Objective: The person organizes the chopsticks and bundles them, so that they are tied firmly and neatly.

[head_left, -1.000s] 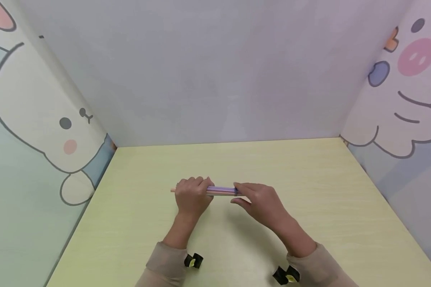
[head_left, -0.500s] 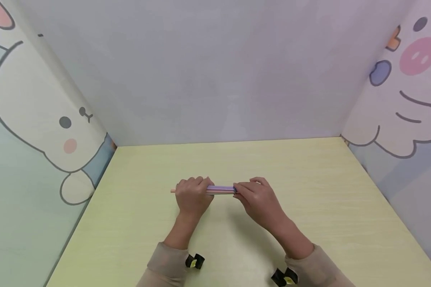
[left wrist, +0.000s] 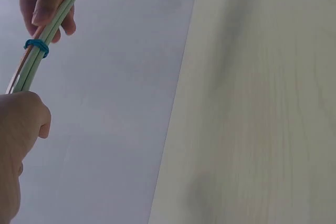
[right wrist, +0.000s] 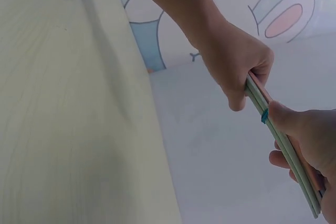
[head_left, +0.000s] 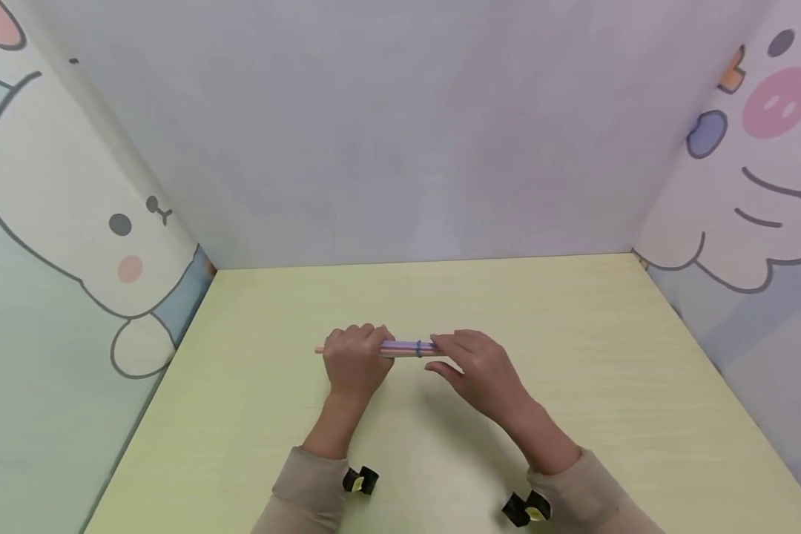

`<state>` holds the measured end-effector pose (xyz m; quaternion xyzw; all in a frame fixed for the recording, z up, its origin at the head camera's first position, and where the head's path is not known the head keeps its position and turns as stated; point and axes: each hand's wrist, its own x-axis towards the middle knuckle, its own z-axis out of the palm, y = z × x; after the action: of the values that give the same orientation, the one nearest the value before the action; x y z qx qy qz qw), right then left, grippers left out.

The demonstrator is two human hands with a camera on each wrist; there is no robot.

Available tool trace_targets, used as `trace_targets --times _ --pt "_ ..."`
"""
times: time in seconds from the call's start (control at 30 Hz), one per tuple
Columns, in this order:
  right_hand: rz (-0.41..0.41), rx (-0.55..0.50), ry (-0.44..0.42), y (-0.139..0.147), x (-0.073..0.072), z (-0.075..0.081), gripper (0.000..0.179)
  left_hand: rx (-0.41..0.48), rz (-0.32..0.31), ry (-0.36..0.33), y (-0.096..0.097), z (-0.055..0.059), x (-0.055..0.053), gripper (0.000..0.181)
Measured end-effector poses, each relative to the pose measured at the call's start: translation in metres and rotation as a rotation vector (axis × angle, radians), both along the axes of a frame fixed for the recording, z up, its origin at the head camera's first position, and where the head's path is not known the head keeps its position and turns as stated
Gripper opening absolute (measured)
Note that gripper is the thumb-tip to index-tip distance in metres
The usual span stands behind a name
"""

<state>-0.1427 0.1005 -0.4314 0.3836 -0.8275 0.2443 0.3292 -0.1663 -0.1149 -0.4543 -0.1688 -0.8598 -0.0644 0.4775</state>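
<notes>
A bundle of thin pastel sticks (head_left: 403,348), in lilac, pink, orange and pale green, lies level above the table between the hands. My left hand (head_left: 355,361) grips its left part in a fist, and a short orange end juts out beyond the fist. Around the bundle sits a blue-green elastic band (left wrist: 37,48), between the two hands and close to the right fingertips. My right hand (head_left: 483,374) loosely holds the right part, the sticks running between thumb and fingers. In the right wrist view, green stick ends (right wrist: 315,211) reach past the fingers.
Below the hands spreads a pale yellow wood-grain table (head_left: 574,311). A plain grey wall (head_left: 400,133) rises at its back edge, with cartoon-printed walls left and right. Black wrist pieces (head_left: 360,480) hang by the sleeves.
Half a second ago the right thumb and fingers pinched at the band; now the thumb is spread away. The band sits farther left on the bundle, with sticks showing to its right.
</notes>
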Motion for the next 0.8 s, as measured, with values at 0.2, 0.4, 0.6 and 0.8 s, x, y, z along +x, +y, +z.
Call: trace_targets --times 0.2,0.4,0.6,0.8 --pt "0.011 0.017 0.027 -0.003 -0.002 -0.003 0.038 0.000 -0.018 -0.015 0.001 0.000 0.001 0.013" --pt "-0.005 0.047 0.038 -0.012 0.001 -0.004 0.037 -0.009 -0.030 -0.009 0.015 -0.002 0.004 0.016" --pt "-0.007 0.061 -0.009 -0.012 0.002 -0.004 0.046 -0.025 -0.040 0.011 0.017 -0.003 0.005 0.014" --pt "-0.003 0.013 -0.022 -0.005 -0.001 -0.010 0.051 -0.019 -0.014 -0.005 0.009 -0.003 0.003 0.015"
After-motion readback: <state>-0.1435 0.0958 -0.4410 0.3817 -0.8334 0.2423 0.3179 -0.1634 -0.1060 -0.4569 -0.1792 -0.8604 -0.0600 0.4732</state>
